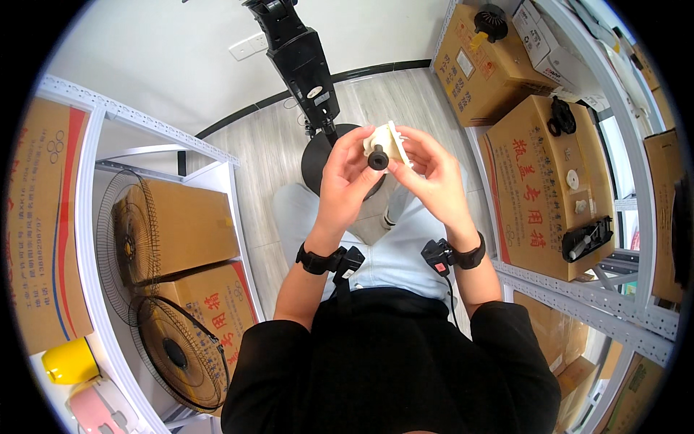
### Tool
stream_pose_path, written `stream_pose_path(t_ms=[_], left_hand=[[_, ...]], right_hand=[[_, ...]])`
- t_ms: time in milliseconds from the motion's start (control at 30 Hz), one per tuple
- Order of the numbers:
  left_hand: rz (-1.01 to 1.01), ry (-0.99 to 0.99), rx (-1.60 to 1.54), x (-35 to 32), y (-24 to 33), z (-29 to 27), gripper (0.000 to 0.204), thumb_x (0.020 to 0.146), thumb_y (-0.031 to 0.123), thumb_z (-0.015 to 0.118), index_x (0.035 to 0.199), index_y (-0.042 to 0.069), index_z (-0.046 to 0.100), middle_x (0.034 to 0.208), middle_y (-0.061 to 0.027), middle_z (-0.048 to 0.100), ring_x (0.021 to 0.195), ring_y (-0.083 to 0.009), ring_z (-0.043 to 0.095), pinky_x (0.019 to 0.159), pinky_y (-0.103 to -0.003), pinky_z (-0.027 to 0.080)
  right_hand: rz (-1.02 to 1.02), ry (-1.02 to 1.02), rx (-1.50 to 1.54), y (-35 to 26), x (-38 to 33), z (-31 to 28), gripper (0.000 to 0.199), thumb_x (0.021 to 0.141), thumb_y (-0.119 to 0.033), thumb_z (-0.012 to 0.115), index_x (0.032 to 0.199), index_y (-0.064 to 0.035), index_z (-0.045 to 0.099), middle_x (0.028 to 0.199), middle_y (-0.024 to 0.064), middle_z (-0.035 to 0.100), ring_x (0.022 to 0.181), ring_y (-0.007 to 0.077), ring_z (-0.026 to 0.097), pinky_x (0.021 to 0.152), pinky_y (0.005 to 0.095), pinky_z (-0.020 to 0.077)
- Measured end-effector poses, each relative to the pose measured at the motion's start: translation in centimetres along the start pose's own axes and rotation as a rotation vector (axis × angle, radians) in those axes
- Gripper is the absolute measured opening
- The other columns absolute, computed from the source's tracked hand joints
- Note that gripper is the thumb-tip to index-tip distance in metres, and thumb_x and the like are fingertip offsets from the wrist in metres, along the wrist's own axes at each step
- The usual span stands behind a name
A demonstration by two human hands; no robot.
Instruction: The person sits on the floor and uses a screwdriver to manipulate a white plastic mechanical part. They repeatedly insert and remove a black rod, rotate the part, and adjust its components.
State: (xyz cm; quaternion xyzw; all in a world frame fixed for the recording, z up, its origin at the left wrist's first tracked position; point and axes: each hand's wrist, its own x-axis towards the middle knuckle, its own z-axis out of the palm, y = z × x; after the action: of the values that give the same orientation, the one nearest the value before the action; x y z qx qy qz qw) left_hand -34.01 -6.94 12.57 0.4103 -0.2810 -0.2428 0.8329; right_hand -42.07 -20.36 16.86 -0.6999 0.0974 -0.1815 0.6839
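Note:
In front of me I hold up a cream-coloured plastic part [393,143] with a flat, toothed-looking plate on its right side. From it a short black cylinder [377,160] with a hole in its end sticks out toward me. My left hand [343,173] closes on the part's left side, thumb near the black cylinder. On the other side my right hand [436,172] grips the plate edge between thumb and fingers. Just beyond my hands stands a black pole-like stand [303,76] on a round black base [312,163].
At left, two wire fan grilles [173,352] lean against cardboard boxes [189,228] on a white metal shelf. A yellow container [70,361] sits nearby. On the right shelf, a box [524,184] carries a black plastic housing [587,239], a black ring-shaped part [562,116] and small white pieces.

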Motion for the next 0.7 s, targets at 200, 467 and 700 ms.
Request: stream_pose_path(t_ms=[200, 467, 700], left_hand=[[0.005, 0.077, -0.048, -0.1, 0.4, 0.2, 0.052, 0.088, -0.002, 0.061, 0.135, 0.004, 0.04, 0.128, -0.0146, 0.052, 0.116, -0.0208, 0.052, 0.097, -0.033, 0.043], [-0.052, 0.139, -0.351, 0.0, 0.8, 0.4, 0.047, 0.096, 0.011, 0.052, 0.139, 0.008, 0.034, 0.134, -0.0158, 0.046, 0.121, -0.0291, 0.05, 0.101, -0.044, 0.043], [-0.286, 0.222, -0.666, 0.2, 0.9, -0.8, 0.049, 0.099, 0.032, 0.045, 0.14, 0.011, 0.031, 0.137, -0.0173, 0.042, 0.123, -0.0345, 0.048, 0.103, -0.05, 0.04]], right_hand=[[0.005, -0.12, 0.072, -0.5, 0.1, -0.3, 0.054, 0.078, -0.002, 0.07, 0.128, -0.0004, 0.052, 0.116, 0.0134, 0.062, 0.093, 0.0128, 0.063, 0.082, 0.0252, 0.0507], [-0.021, -0.115, -0.042, -1.0, -0.2, 0.0, 0.051, 0.078, 0.002, 0.069, 0.127, 0.0, 0.053, 0.12, 0.0101, 0.06, 0.099, 0.0126, 0.058, 0.081, 0.0255, 0.0494], [-0.282, 0.01, -0.29, -1.0, -0.1, 1.1, 0.037, 0.078, 0.001, 0.068, 0.115, -0.0046, 0.063, 0.096, 0.0061, 0.065, 0.084, 0.0124, 0.063, 0.07, 0.0244, 0.0514]])
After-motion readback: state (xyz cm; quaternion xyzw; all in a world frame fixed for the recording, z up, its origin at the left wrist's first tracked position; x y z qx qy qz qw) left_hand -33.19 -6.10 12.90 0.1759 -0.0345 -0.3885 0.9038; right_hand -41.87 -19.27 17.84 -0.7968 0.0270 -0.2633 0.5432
